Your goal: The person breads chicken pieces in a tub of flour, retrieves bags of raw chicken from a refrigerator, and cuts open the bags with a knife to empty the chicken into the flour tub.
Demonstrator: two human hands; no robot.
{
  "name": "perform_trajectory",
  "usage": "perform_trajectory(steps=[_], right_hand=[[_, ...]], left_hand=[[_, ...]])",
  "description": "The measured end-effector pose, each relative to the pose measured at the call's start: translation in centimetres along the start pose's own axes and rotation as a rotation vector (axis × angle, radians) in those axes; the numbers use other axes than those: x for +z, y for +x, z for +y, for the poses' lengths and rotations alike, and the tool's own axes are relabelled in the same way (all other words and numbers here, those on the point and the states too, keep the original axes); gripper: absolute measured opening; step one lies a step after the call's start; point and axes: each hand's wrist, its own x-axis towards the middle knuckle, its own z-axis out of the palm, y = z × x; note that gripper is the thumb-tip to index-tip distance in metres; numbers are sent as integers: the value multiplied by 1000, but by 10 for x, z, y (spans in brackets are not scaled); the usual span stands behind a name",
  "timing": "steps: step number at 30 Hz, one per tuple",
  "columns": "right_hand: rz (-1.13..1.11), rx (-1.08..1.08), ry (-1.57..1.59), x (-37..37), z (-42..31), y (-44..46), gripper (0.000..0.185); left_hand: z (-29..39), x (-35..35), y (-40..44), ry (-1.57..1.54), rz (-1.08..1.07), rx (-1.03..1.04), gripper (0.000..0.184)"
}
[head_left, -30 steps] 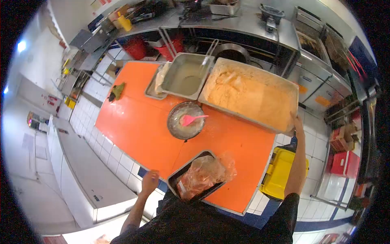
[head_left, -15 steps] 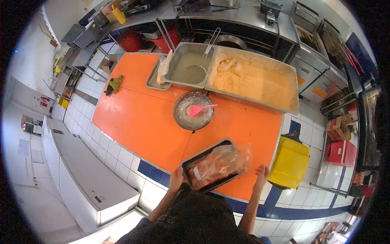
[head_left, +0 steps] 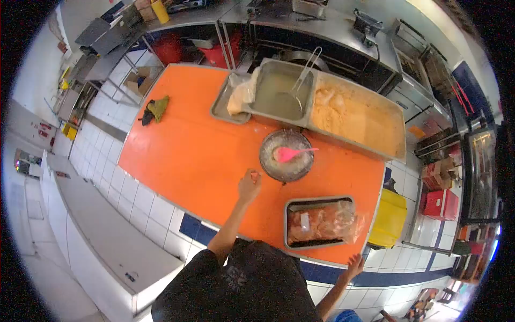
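My left hand (head_left: 249, 185) is over the orange table (head_left: 182, 145), left of a round bowl (head_left: 265, 167) with whitish, floury residue. Its fingers are apart, with nothing seen in them. A pink spoon-like utensil (head_left: 288, 155) lies in the bowl. At the table's front edge, my right hand (head_left: 355, 266) is open and holds nothing. Between me and the bowl rests a dark tray (head_left: 287, 236), apart from both hands. In it sits a clear plastic bag of reddish meat (head_left: 321, 221) with a white label, its loose end hanging over the right rim.
A deep metal pan of cloudy liquid (head_left: 276, 96) with a wire strainer (head_left: 308, 70) stands at the back. Beside it is a large pan of orange-tinted breading (head_left: 359, 115). A small metal tray (head_left: 220, 104) and a green cloth (head_left: 157, 108) lie further left. A yellow bin (head_left: 390, 220) stands right.
My left hand has left the tray's edge and moved forward towards the bowl. The tray with the bagged meat now lies straighter and further right. My right hand is lower. The view has shifted.
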Motion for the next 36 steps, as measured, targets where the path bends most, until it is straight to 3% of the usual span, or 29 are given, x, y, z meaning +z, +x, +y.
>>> perform_trajectory(steps=[1, 4, 7, 10, 13, 16, 18, 20, 22, 26, 32, 34, 36], right_hand=[[30, -25, 0, -4, -1, -14, 26], [150, 137, -42, 15, 5, -48, 26], [66, 63, -57, 27, 8, -80, 28], [65, -11, -99, 32, -1, -101, 30], [50, -36, -170, 31, -9, -124, 28], [118, 29, -90, 15, 20, -144, 25], [101, 62, -109, -8, 53, -161, 24], [137, 182, -163, -37, 95, -186, 25], [161, 347, -147, -53, 129, -205, 27], [191, 653, -117, -90, 173, -271, 30], [154, 770, 33, -131, 228, -317, 29], [160, 746, 95, -155, 246, -329, 28], [176, 684, 134, -182, 266, -334, 28]], left_hand=[[-3, -2, 8, -68, 16, -71, 36], [5, -6, 41, -174, -197, -207, 42], [-3, 10, 62, -410, -259, -282, 43], [-55, 42, 84, -349, -105, 52, 36], [-34, -19, 68, -354, -250, 24, 31], [-61, -24, 59, -751, -159, -188, 34], [-67, -39, 51, -885, -243, -318, 38], [-43, -72, 31, -722, -510, -456, 37], [-71, -59, 18, -528, -760, -466, 35], [-46, -44, -50, -358, -897, -148, 33], [40, 16, -158, -237, -1234, 442, 30], [75, 33, -199, -182, -1204, 546, 28], [64, 72, -224, -220, -1315, 492, 27]])
